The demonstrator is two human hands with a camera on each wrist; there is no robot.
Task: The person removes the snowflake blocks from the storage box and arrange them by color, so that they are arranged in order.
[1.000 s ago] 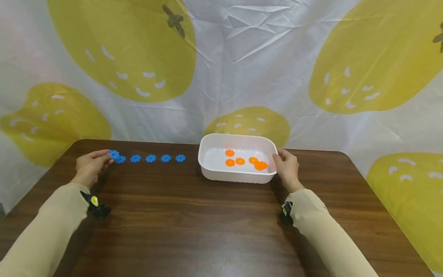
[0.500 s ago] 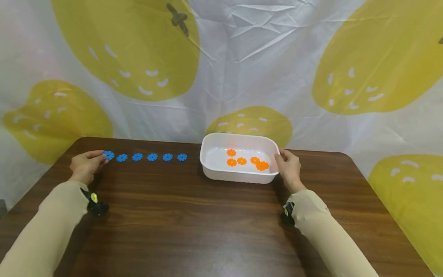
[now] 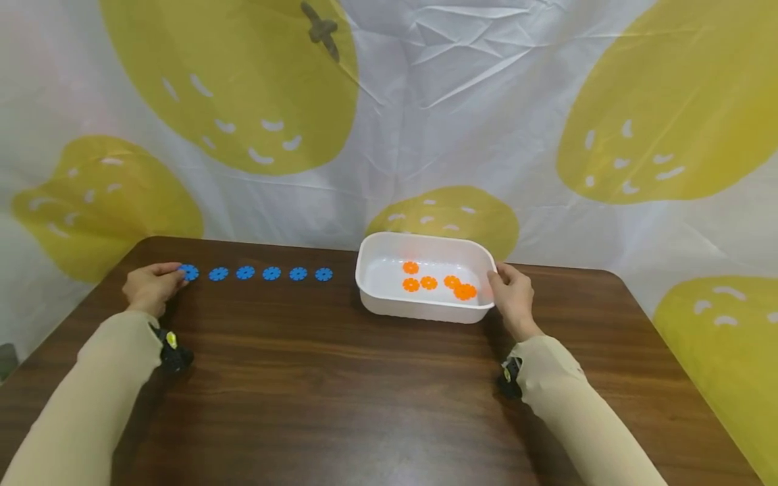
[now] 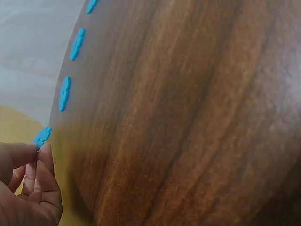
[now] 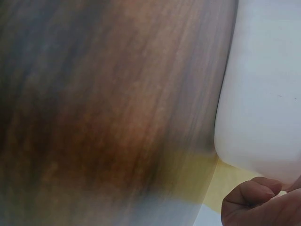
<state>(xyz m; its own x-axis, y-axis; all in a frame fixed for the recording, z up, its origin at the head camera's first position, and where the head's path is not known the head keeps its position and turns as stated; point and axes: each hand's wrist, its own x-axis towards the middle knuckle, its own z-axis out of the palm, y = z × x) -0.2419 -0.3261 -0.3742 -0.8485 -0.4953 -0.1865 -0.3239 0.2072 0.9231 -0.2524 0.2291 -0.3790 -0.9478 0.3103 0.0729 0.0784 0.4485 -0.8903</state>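
My left hand (image 3: pixel 150 286) pinches a blue flower-shaped disc (image 3: pixel 189 272) between thumb and fingers at the left end of a row. In the left wrist view the same blue disc (image 4: pixel 43 137) shows tilted at the fingertips. Several more blue discs (image 3: pixel 271 273) lie spaced out to its right on the table (image 3: pixel 316 378). My right hand (image 3: pixel 512 295) grips the right end wall of a white plastic tub (image 3: pixel 425 310). Inside the tub lie several orange flower-shaped discs (image 3: pixel 410 285), some overlapping. The right wrist view shows the tub's outer side (image 5: pixel 263 94), with the fingers partly hidden.
Behind the table's far edge hangs a white cloth (image 3: pixel 389 135) printed with large yellow fruit. The tub stands near that edge, right of the blue row. A dark wrist strap (image 3: pixel 173 351) sits on each sleeve.
My left hand has drawn the pinched blue disc leftward, from overlapping its neighbour to a gap apart and in line with the row. My right hand keeps its hold on the tub.
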